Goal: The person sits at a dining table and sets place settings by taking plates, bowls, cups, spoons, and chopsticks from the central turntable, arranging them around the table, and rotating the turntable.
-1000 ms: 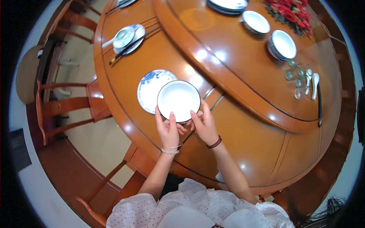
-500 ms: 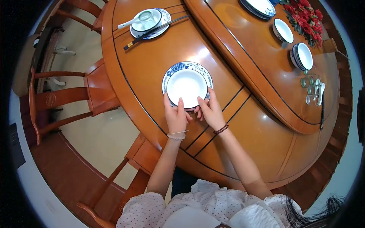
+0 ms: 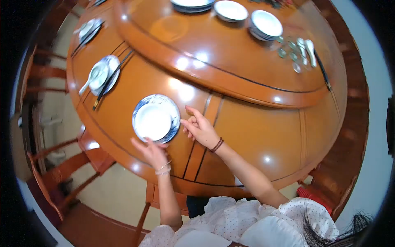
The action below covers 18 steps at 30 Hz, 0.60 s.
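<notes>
Bowl: We see a white bowl [image 3: 151,122] upright on a plate [image 3: 173,108] in front of us. It looks nearer the plate's left side, with more blue rim showing on the right.
Way to the bowl: From our left hand [image 3: 153,154], the bowl lies straight ahead, just past the fingers. From our right hand [image 3: 203,131], it lies to the left and a little ahead, past the plate's edge.
Long side: We find none, as the bowl and plate are both round.
Nearer hand: Our left one is nearer the bowl.
Left hand: We have it open, fingers spread, at the bowl's near edge. It is blurry, so we cannot tell if it touches.
Right hand: We have it partly open and holding nothing, with its fingers just beside the plate's right edge.
Left of the bowl: We see another plate [image 3: 115,66] on the tabletop [image 3: 255,136], with a spoon [image 3: 84,87] and dark chopsticks [image 3: 99,99].
Far side: We see stacked plates [image 3: 192,5], stacked bowls [image 3: 267,25], little glasses [image 3: 282,52] and white spoons [image 3: 310,53] on the round raised board [image 3: 230,68].
Words and marks: We see blue patterns on the plate under the bowl, but no brand or writing we can read.
</notes>
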Each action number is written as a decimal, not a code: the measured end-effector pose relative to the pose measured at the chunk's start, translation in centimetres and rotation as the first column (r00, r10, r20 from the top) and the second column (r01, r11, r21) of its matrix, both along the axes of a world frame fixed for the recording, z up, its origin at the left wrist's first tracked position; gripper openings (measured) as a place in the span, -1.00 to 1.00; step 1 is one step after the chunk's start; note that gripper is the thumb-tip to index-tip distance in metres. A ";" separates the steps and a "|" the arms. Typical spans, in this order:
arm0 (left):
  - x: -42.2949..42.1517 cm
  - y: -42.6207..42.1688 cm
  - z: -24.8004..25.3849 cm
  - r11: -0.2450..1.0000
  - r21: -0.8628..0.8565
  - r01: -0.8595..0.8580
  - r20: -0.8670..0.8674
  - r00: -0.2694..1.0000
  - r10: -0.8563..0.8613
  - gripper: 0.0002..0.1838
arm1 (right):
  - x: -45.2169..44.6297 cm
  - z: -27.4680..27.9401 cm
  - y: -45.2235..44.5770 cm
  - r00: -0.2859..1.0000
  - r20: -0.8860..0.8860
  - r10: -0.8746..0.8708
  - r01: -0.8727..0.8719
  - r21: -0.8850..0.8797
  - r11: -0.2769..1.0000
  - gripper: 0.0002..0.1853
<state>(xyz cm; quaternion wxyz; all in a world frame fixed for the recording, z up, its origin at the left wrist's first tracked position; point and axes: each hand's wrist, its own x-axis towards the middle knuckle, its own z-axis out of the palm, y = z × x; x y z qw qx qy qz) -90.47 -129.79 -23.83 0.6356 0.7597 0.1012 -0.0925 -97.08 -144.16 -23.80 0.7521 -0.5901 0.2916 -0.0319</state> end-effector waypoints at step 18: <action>-17.9 -40.5 3.7 0.513 0.534 0.672 0.600 0.126 -0.790 -0.34 | -24.0 2.1 -25.0 0.522 0.154 -0.839 0.845 -0.228 0.484 -0.78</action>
